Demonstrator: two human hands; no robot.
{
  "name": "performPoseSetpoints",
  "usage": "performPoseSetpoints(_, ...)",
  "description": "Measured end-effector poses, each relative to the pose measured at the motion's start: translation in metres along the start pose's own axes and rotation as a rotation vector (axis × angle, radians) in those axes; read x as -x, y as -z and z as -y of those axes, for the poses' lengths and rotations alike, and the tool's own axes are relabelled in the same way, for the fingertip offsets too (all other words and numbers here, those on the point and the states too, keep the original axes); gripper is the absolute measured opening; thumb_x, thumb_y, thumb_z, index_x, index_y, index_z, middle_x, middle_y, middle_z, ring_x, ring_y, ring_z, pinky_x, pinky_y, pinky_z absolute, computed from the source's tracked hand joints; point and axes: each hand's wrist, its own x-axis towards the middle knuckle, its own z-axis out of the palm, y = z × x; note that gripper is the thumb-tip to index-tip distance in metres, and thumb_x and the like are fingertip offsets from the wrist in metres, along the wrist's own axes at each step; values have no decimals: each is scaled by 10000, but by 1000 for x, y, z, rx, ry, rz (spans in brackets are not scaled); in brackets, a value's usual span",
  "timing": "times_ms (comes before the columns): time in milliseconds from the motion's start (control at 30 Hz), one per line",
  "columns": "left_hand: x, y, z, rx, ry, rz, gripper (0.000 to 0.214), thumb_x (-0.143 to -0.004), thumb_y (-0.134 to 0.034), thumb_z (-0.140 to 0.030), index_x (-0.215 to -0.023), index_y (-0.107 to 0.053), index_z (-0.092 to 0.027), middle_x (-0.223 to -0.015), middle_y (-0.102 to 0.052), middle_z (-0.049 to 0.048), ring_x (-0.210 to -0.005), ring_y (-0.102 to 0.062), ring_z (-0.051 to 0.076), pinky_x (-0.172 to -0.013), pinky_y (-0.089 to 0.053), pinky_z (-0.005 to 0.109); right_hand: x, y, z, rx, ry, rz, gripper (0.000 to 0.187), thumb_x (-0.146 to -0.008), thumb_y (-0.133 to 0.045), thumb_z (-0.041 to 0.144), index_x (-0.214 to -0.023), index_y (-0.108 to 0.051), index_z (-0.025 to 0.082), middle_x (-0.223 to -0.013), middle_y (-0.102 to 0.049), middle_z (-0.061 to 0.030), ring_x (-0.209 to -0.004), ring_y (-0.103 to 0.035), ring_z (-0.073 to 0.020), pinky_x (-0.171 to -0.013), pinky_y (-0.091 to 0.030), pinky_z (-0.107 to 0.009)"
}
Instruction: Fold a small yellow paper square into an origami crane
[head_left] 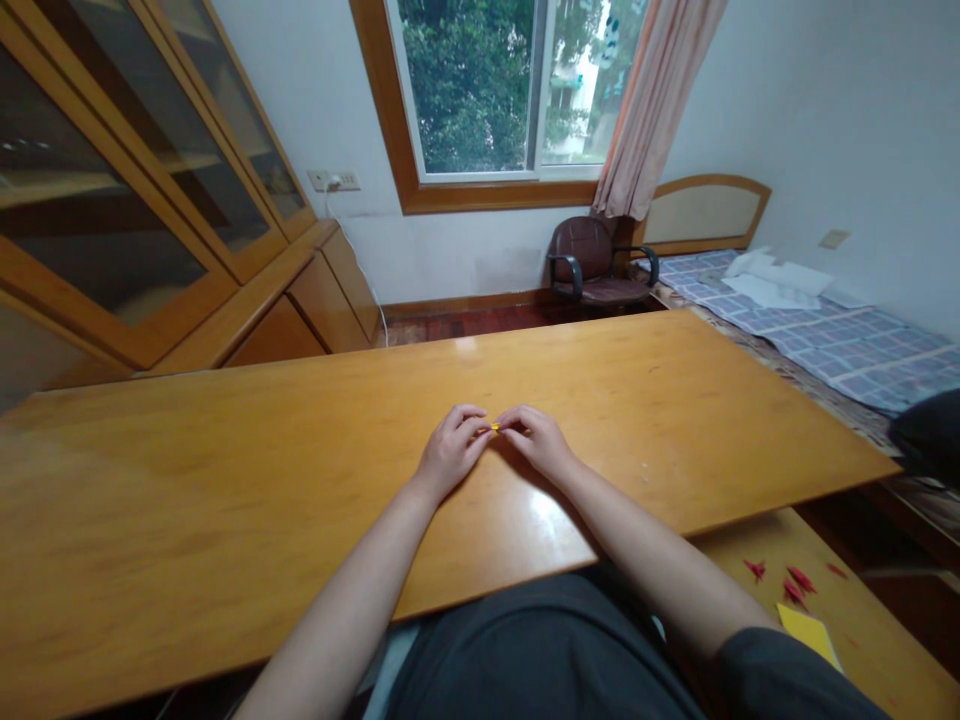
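Both my hands rest on a wide wooden table (225, 480), fingertips meeting at its middle. My left hand (450, 448) and my right hand (536, 438) are closed in a pinch on a tiny yellow folded piece of paper (495, 427) held between them. Most of the paper is hidden by my fingers.
A lower wooden surface (885, 640) at the right front carries several small red folded paper shapes (795, 582) and a yellow sheet (808, 632). A brown office chair (596, 262) stands by the window. A bed (840, 335) lies at right, a glass-door cabinet (135, 200) at left.
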Motion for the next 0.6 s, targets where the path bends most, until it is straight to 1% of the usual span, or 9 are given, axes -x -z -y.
performPoseSetpoints(200,-2,1,-1,-14,1,-15,26,-916,-625,-197,-933,-643,-202,-1041,-608,65,-975,-635,169,-855,-577,322,-2,1,3,-14,23,-8,73,-863,-654,158,-858,-698,217,-881,-723,-48,-839,-682,-185,-793,-560,-328)
performPoseSetpoints(433,-3,2,5,-8,27,1,43,-928,-598,-196,-927,-641,-201,-1026,-615,56,-982,-635,168,-868,-566,312,-3,2,2,-27,-4,-30,95,-855,-650,142,-833,-705,217,-883,-725,-48,-848,-682,-187,-782,-553,-324)
performPoseSetpoints(600,-3,3,6,-12,34,12,57,-927,-587,-182,-928,-640,-200,-999,-625,47,-962,-636,162,-865,-557,300,-4,2,2,-3,-20,-23,76,-856,-646,152,-839,-692,210,-908,-720,-54,-873,-679,-187,-795,-551,-325)
